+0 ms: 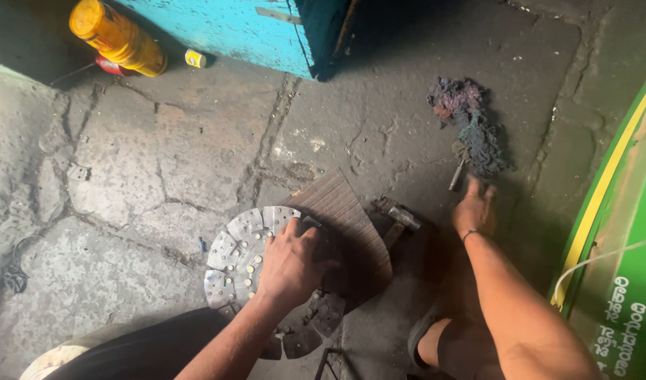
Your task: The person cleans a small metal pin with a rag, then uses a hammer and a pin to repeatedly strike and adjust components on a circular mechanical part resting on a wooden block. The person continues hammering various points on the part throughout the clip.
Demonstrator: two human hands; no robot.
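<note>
- The ground is a cracked, stained concrete floor (147, 162), dim and grimy, seen from above.
- A round metal clutch disc (242, 257) with riveted grey pads around its rim lies flat on the floor, near and a little left of centre.
- The left hand (293, 262) rests palm-down on the disc's middle, fingers curled and fairly close together, pressing on it rather than gripping anything.
- A ribbed brown board (351, 218) lies partly under the right side of the disc, its point aimed away from the person.
- A hammer (400, 222) lies just right of the board, its head on the floor.
- The right hand (475, 210) reaches out farther right, fingers stretched flat and loosely spread toward the floor, holding nothing.
- Just beyond its fingertips lies a small metal tool (456, 176), and past that a tangled bundle of dark rags (471, 130).
- Far left stands a yellow plastic bottle (118, 36) on its side, with a small yellow can (195, 58) near it, both beside a turquoise painted box (245, 28).
- A green panel with a yellow stripe (618, 267) fills the right edge.
- The person's sandalled foot (425, 341) shows near the bottom.
</note>
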